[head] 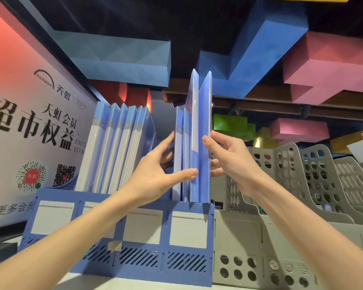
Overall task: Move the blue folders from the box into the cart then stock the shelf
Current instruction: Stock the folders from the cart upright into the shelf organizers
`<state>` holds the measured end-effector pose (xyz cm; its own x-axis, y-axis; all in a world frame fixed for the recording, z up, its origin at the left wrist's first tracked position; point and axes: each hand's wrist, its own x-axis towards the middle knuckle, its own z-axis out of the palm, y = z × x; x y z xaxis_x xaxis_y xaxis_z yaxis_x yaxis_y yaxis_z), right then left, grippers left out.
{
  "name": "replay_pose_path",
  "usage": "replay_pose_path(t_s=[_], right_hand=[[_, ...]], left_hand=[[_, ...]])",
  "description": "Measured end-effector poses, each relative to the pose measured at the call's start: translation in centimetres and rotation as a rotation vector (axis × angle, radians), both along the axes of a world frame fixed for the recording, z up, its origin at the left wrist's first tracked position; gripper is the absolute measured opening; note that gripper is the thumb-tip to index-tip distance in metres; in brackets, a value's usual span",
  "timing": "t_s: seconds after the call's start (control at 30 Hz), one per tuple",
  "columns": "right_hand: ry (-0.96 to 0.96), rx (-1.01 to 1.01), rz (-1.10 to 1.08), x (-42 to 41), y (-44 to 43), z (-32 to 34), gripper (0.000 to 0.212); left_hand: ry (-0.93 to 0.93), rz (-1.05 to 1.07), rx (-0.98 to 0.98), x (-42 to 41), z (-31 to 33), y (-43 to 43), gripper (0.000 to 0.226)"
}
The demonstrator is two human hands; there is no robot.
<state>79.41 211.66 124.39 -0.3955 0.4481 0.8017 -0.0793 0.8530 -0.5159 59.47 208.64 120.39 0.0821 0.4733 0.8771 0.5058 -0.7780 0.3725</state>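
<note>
Two blue folders stand upright at centre frame, taller than their neighbours, lower ends inside the rightmost slot of a blue file rack. The left hand grips the stack from the left, with the thumb across the near edges and the fingers against the left face. The right hand grips from the right, thumb on the near edge, fingers curled behind. Some shorter folders share that slot, just left of the tall pair. A set of leaning folders fills the left slots. Grey racks adjoin at lower right. A printed poster stands at left, and coloured blocks hang overhead.
</note>
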Motion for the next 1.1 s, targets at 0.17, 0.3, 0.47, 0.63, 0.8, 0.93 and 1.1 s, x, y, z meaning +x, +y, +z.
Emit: replay_pose_path(t_s=[0.17, 0.3, 0.47, 0.63, 0.8, 0.93, 1.1], right_hand=[[0.039, 0.039, 0.027, -0.8, 0.8, -0.3, 0.017], [0.077, 0.036, 0.122, -0.6, 1.2, -0.5, 0.027], [0.085, -0.009, 0.135, -1.0, 1.3, -1.0, 0.036], [0.048, -0.071, 0.110, -1.1, 1.7, -1.6, 0.049], [-0.016, -0.134, 0.097, -0.3, 1.8, -2.1, 0.058], [-0.091, -0.183, 0.089, 0.5, 1.9, -2.1, 0.070], [-0.122, -0.184, 0.022, 0.8, 1.8, -2.2, 0.063]], left_hand=[[0.016, 0.093, 0.067, 0.9, -0.1, -0.1, 0.100], [0.073, 0.133, 0.097, 1.0, 0.0, -0.2, 0.101], [0.099, 0.130, 0.101, 0.7, -0.2, -0.1, 0.104], [0.082, 0.110, 0.088, 0.5, -0.3, 0.0, 0.103], [0.073, 0.079, 0.079, 0.3, -0.1, -0.1, 0.101], [0.075, 0.063, 0.062, 0.2, -0.2, 0.0, 0.103], [0.084, 0.064, 0.061, 0.0, -0.2, 0.1, 0.104]])
